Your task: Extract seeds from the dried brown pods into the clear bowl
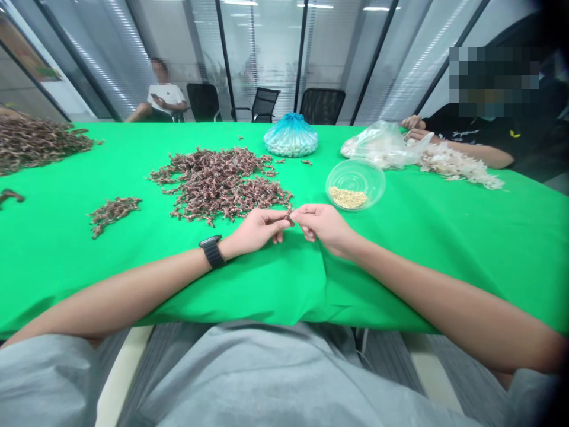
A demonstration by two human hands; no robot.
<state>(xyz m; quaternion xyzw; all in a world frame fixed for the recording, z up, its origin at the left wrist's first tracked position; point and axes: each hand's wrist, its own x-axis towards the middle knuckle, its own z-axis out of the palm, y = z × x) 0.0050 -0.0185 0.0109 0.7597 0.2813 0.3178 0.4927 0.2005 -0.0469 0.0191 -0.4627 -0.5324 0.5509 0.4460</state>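
On the green surface (427, 237), left hand (255, 231) and right hand (328, 228) jointly pinch a small brown piece (290, 218), best gripped lightly.

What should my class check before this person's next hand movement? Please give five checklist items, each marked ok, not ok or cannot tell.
1. Left hand pinches the small brown piece: ok, held at the fingertips.
2. Right hand is on the same piece: ok, its fingertips meet the left hand's there.
3. Clear bowl is uncovered and near the right hand: ok, it stands just beyond, with pale grains inside.
4. Green cloth lies smooth in front of the hands: not ok, creases show.
5. Blue bag is knotted: cannot tell; its top is gathered, but no knot is clear.
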